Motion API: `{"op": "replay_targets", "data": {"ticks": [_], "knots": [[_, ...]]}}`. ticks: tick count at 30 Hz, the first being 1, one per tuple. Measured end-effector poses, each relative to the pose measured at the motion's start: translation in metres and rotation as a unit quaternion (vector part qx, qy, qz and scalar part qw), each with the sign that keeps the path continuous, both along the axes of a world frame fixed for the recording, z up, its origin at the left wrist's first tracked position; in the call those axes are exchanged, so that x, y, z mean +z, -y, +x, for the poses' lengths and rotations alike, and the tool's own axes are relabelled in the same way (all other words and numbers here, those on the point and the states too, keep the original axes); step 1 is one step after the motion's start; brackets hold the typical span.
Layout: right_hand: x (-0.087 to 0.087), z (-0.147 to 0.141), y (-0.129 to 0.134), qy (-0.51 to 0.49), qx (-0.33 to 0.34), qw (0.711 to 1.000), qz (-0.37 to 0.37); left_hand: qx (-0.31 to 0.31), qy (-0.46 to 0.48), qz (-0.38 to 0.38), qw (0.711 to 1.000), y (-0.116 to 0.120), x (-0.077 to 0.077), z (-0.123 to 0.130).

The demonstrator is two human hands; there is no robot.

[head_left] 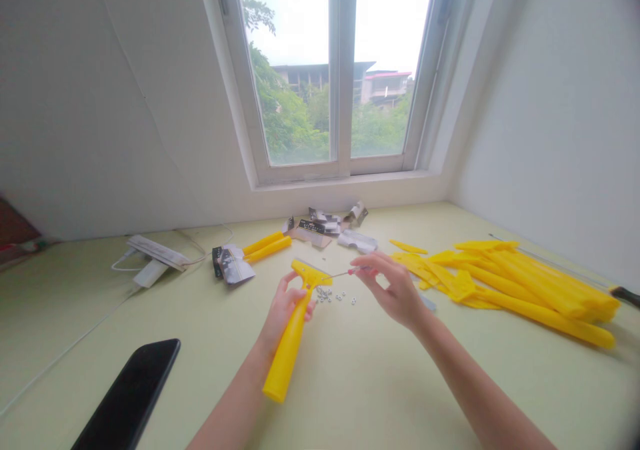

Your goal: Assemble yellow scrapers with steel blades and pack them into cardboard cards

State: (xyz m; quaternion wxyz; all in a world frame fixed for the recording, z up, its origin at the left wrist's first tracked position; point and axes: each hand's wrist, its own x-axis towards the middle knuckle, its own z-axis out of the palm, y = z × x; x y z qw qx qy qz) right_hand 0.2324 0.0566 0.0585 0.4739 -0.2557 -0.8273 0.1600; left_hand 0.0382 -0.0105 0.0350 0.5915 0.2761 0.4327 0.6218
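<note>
My left hand [286, 310] is wrapped round a yellow scraper [291, 350] with a thick round handle and a wide flat head. The scraper slants, head away from me and handle end toward me. Pinched in the fingers of my right hand [393, 287] is a small screwdriver [353, 271] with a reddish handle. Its thin shaft points left, and the tip meets the scraper's head near the neck. Small metal nuts and screws [327, 295] lie scattered on the table just right of the scraper.
Yellow handles and flat parts [520, 277] are piled at the right. Two yellow-handled scrapers with card sleeves [235, 263] lie back left, near crumpled packaging [317, 230]. A phone [130, 397] lies front left, a power strip [157, 253] behind it. The pale table [390, 397] meets a window wall.
</note>
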Motion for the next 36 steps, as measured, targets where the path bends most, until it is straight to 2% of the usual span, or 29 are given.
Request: {"op": "replay_targets", "data": {"ticks": [8, 22, 29, 36], "knots": [[-0.0013, 0.0019, -0.0029, -0.027, -0.067, 0.997, -0.006, -0.008, -0.016, 0.011, 1.0, 0.0033, 0.0046, 0.0019], [-0.0011, -0.0005, -0.0021, -0.048, -0.121, 0.99, -0.059, -0.013, -0.007, 0.007, 1.0, 0.0019, 0.0054, 0.0024], [-0.0002, -0.0002, -0.003, -0.031, -0.098, 0.993, -0.066, -0.002, -0.006, 0.01, 1.0, 0.0031, 0.0049, 0.0028], [-0.0018, -0.0012, -0.0015, -0.004, -0.027, 0.999, -0.041, 0.003, 0.008, 0.018, 1.0, 0.0021, 0.0023, -0.0003]]}}
